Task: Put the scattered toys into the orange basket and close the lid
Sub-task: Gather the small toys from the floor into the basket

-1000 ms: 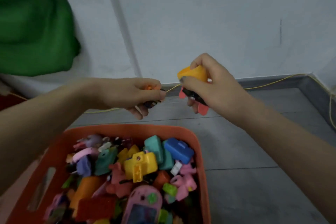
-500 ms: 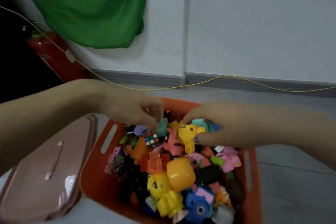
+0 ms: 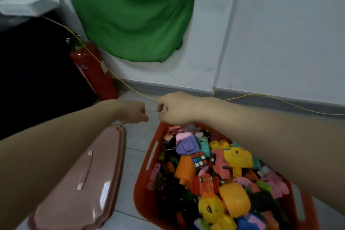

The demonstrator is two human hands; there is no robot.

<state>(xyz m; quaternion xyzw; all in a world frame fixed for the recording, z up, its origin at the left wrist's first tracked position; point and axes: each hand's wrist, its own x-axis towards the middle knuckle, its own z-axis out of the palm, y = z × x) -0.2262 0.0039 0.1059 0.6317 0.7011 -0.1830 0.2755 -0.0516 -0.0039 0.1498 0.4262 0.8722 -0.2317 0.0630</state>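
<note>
Hands hovering past basket (image 3: 149, 157) rim, left hand (image 3: 133, 112) and right hand (image 3: 174, 111) both curled, holding nothing visible. Toys (image 3: 214, 170) filling basket; lid (image 3: 84, 179) lying beside it on floor.

A: What fills the lower right of the frame?
B: The orange basket (image 3: 149, 157), heaped with toys: a small puzzle cube (image 3: 199, 159) mid-pile, a yellow egg (image 3: 234, 199) nearer the bottom edge.
A: And the lid?
B: The pink lid (image 3: 87, 183) lies on the floor at lower left, just beside the basket, off it.
A: The hands?
B: Mid-frame, beyond the basket's far rim. Left hand (image 3: 133, 112) and right hand (image 3: 177, 110) are close together, fingers curled; whether they hold anything is unclear.
A: Behind them?
B: A yellow cord (image 3: 280, 100) along the wall, a green cloth (image 3: 134, 13) at top, a red extinguisher (image 3: 95, 71) left.
</note>
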